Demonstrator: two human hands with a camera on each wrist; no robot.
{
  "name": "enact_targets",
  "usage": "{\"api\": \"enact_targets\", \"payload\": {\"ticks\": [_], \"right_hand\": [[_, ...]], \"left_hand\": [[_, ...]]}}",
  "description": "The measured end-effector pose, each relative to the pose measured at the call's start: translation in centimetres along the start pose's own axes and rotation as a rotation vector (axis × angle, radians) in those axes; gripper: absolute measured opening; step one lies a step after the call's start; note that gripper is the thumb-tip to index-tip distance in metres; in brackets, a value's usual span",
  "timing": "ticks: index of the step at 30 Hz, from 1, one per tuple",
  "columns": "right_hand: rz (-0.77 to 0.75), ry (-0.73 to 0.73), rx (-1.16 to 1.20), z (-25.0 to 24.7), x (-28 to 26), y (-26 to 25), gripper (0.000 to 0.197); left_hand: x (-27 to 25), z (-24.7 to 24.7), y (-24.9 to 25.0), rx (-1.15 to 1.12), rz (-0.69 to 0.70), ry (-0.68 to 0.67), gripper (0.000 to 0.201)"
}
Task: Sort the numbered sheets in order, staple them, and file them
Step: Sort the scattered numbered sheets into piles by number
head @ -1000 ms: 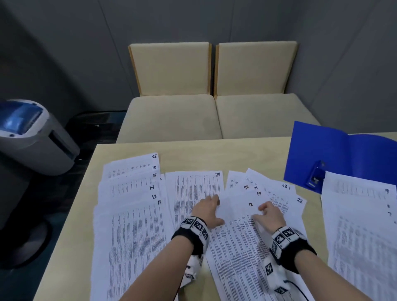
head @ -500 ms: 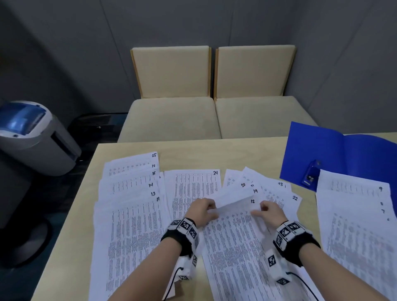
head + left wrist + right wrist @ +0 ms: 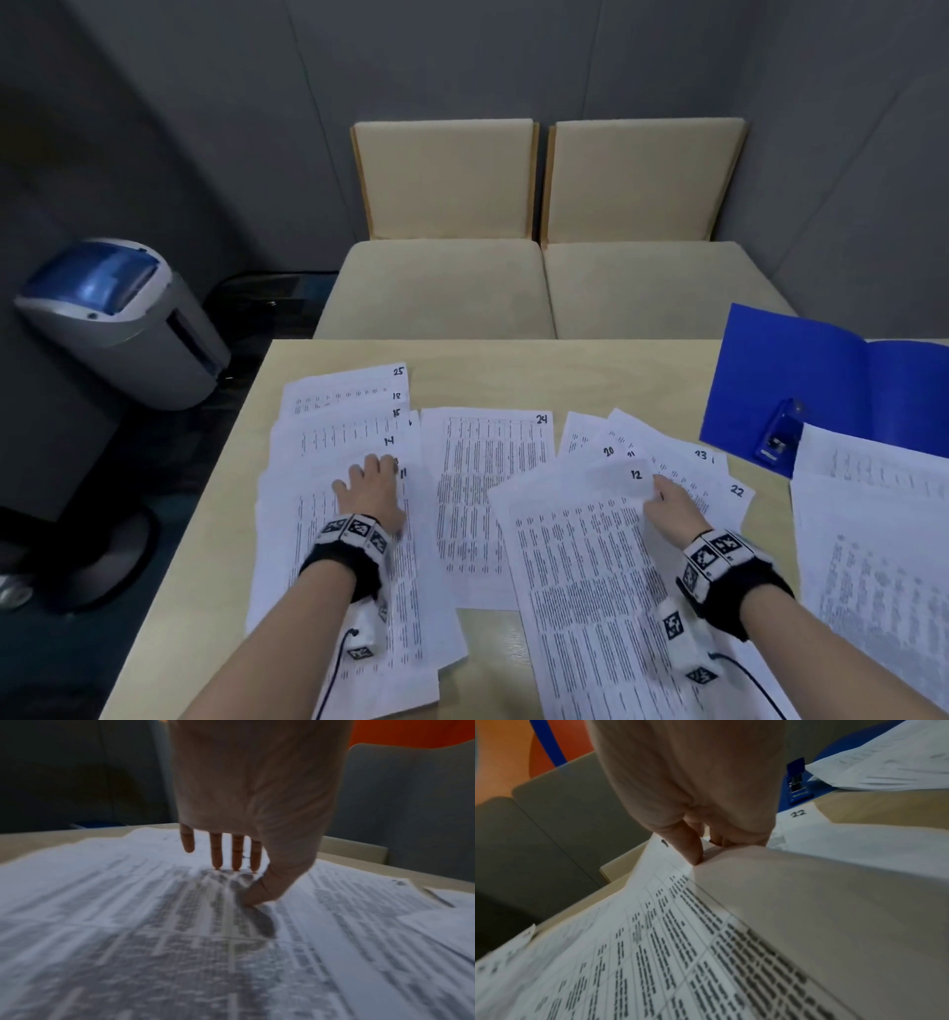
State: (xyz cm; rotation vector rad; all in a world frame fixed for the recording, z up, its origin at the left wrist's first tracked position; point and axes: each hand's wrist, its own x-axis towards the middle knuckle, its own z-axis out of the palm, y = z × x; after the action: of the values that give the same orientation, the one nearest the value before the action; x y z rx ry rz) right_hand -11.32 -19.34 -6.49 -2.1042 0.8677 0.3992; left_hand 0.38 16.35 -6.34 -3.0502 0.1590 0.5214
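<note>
Numbered printed sheets lie spread over the wooden table. My left hand rests with straight fingers on the left stack, whose corners show 25, 18, 15, 14 and 11. Sheet 24 lies alone in the middle. My right hand pinches the right edge of sheet 12, thumb on top, and that edge is lifted off the fanned sheets 20, 23 and 22. A blue stapler lies on the open blue folder at the right.
Another pile of sheets covers the table's right side and overlaps the folder. Two beige chairs stand beyond the far edge. A grey and blue machine sits on the floor to the left.
My left hand let go of sheet 12 and moved left onto the left stack. My right hand kept sheet 12 and raised its right edge.
</note>
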Motion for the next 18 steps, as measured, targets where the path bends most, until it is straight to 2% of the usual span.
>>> {"api": "enact_targets", "payload": {"ticks": [1, 2, 3, 7, 10, 13, 16, 18], "right_hand": [[-0.016, -0.013, 0.033, -0.1, 0.2, -0.5, 0.031], [-0.04, -0.027, 0.055, -0.3, 0.1, -1.4, 0.029], [-0.039, -0.027, 0.096, -0.5, 0.5, -2.2, 0.034], [-0.078, 0.03, 0.27, -1.1, 1.3, -5.5, 0.023], [-0.063, 0.088, 0.434, -0.9, 2.2, -7.2, 0.029], [-0.018, 0.173, 0.603, -0.1, 3.2, -8.3, 0.03], [0.039, 0.226, 0.686, 1.3, 4.5, -8.5, 0.028], [0.098, 0.215, 0.765, 2.4, 4.9, -9.0, 0.042]], "left_hand": [[0.1, 0.1, -0.8, 0.011, 0.028, -0.025, 0.061], [0.4, 0.3, -1.4, 0.007, 0.057, -0.034, 0.064], [0.7, 0.3, -1.7, -0.006, 0.083, -0.036, 0.065], [1.4, -0.5, -2.0, 0.016, 0.123, -0.073, 0.073], [2.1, -1.3, -2.3, 0.01, 0.135, -0.131, 0.075], [2.8, -2.2, -2.6, 0.028, 0.155, -0.149, 0.069], [2.8, -2.2, -3.0, -0.014, 0.188, -0.116, 0.053], [2.2, -2.1, -3.4, -0.128, 0.195, -0.089, 0.048]]}}
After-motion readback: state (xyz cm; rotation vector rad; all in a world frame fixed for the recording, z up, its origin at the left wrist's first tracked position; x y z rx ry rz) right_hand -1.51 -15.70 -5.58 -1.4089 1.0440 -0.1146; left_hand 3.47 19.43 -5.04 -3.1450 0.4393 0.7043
